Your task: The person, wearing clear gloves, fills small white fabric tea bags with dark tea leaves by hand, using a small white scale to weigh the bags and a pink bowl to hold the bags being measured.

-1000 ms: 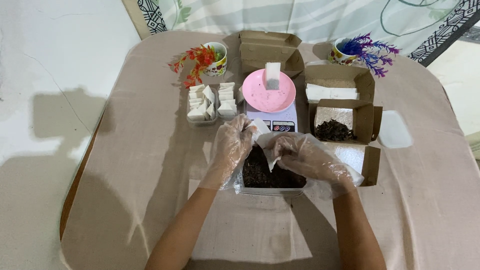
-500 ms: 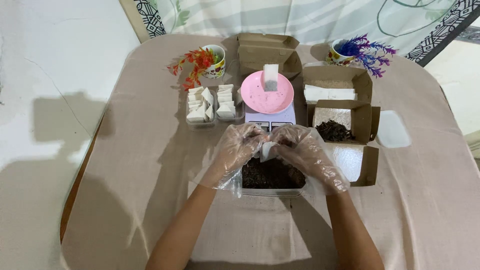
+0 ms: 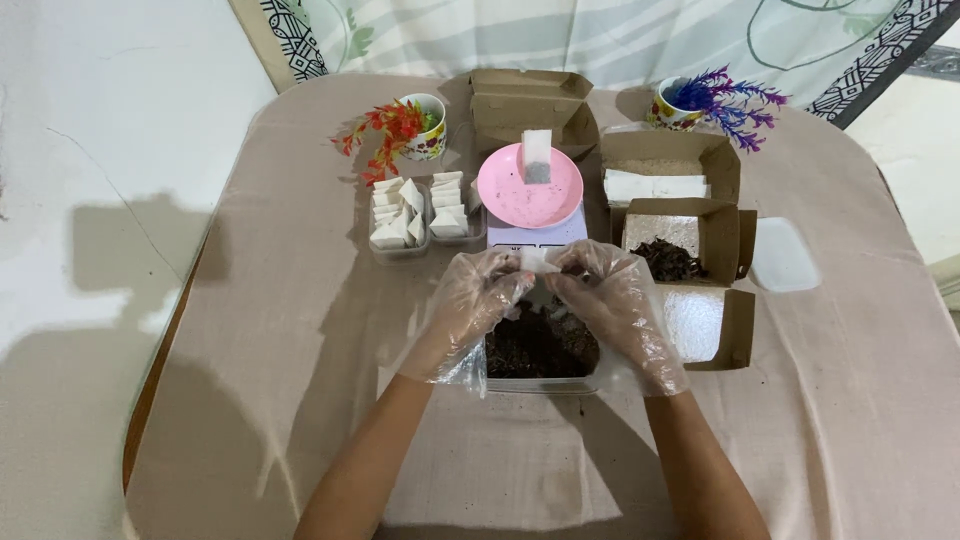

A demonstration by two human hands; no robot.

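Observation:
Both my hands wear thin clear plastic gloves. My left hand and my right hand meet above a clear container of dark loose leaves, pinching a small white paper bag between their fingertips. Just beyond them a pink dish sits on a white scale, with one small filled white bag standing on it.
Two clear trays of folded white bags stand left of the scale. Open brown cardboard boxes at right hold white bags and dark leaves. A white lid lies far right. Two cups with artificial flowers stand at the back.
My hands lifted out of the leaf container and came together, now holding the small white bag higher, nearer the scale.

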